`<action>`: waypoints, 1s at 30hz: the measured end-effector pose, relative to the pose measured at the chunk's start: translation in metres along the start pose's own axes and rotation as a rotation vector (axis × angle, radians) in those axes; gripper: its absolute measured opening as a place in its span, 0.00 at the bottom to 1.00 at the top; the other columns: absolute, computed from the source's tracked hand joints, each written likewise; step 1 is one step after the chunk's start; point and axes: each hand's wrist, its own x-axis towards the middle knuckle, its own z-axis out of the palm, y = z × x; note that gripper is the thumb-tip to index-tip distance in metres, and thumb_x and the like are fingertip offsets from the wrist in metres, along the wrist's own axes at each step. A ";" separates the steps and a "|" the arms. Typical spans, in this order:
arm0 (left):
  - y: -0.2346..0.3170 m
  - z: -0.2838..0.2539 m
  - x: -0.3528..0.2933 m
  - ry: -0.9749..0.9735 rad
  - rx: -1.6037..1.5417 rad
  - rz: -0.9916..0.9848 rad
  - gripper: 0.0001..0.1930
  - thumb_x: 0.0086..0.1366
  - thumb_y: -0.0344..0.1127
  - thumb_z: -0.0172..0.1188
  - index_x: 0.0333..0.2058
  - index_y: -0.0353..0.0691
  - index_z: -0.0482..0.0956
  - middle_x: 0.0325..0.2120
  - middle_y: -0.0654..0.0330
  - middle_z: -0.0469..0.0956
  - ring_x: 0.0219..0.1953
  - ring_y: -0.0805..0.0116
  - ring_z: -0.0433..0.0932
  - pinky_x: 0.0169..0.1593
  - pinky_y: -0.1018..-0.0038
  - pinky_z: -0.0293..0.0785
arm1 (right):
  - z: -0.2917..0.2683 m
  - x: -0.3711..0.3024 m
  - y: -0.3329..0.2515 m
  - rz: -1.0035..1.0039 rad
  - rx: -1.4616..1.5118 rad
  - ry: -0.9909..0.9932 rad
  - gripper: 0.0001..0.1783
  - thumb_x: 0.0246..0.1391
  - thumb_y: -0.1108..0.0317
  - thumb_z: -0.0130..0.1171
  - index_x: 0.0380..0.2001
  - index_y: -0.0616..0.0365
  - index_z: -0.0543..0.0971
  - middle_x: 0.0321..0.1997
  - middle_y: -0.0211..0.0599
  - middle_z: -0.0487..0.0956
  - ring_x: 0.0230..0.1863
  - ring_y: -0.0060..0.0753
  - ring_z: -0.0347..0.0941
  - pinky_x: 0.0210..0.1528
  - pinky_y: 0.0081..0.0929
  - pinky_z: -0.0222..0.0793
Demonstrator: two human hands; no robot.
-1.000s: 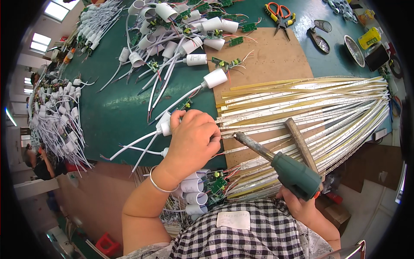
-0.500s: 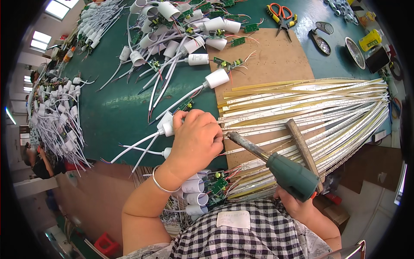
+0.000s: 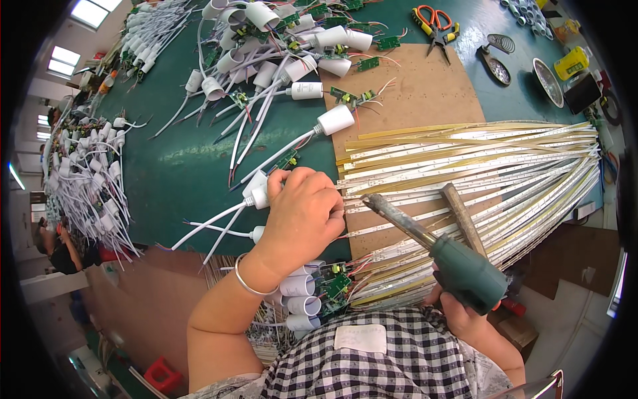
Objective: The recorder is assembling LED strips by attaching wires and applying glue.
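My right hand [image 3: 458, 316] is wrapped round a soldering iron [image 3: 468, 272] with a dark green body. Its dark metal barrel points up and left, and the tip stands a little to the right of my left fingertips. Palm down, my left hand [image 3: 302, 213] pinches at the left ends of the LED strips [image 3: 392, 159]; the fingers hide what they hold. A white plastic end cap with a white cable [image 3: 259, 195] shows at the left side of this hand, beside a small green circuit board [image 3: 287, 161].
White caps with cables and green boards [image 3: 302, 66] are heaped at the far side; another heap [image 3: 90, 166] lies left. A wooden bar [image 3: 464, 216] crosses the strips on a brown board [image 3: 425, 86]. Pliers [image 3: 435, 33], a solder dish [image 3: 495, 66] and a metal bowl [image 3: 547, 81] lie far right.
The soldering iron has moved to the right, its tip drawing away from my left fingertips. My left hand has stayed in nearly the same place.
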 end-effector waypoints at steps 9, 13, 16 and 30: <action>0.000 0.001 0.000 -0.005 -0.001 -0.007 0.04 0.46 0.30 0.63 0.22 0.45 0.77 0.32 0.65 0.75 0.46 0.62 0.71 0.55 0.59 0.54 | 0.001 -0.004 -0.005 0.075 0.086 0.087 0.15 0.55 0.79 0.56 0.47 0.68 0.75 0.34 0.39 0.79 0.30 0.31 0.80 0.36 0.27 0.77; 0.001 0.000 0.000 -0.001 0.004 -0.011 0.04 0.46 0.29 0.63 0.22 0.45 0.77 0.32 0.66 0.75 0.46 0.62 0.72 0.56 0.59 0.54 | 0.002 -0.004 0.002 -0.007 0.020 0.091 0.15 0.53 0.80 0.57 0.45 0.69 0.76 0.35 0.41 0.79 0.30 0.31 0.80 0.35 0.27 0.77; 0.002 -0.001 0.001 0.005 0.028 -0.006 0.04 0.46 0.30 0.63 0.21 0.46 0.77 0.32 0.66 0.76 0.46 0.62 0.72 0.55 0.59 0.54 | 0.002 -0.003 0.002 0.026 0.062 0.088 0.15 0.52 0.81 0.57 0.45 0.68 0.76 0.35 0.40 0.79 0.30 0.30 0.80 0.34 0.26 0.77; 0.006 -0.006 0.000 0.036 0.097 0.007 0.03 0.49 0.30 0.64 0.23 0.46 0.79 0.31 0.68 0.77 0.44 0.64 0.73 0.55 0.59 0.54 | 0.001 -0.004 0.003 0.043 0.041 0.068 0.15 0.54 0.79 0.57 0.46 0.67 0.76 0.34 0.37 0.79 0.30 0.27 0.80 0.34 0.25 0.76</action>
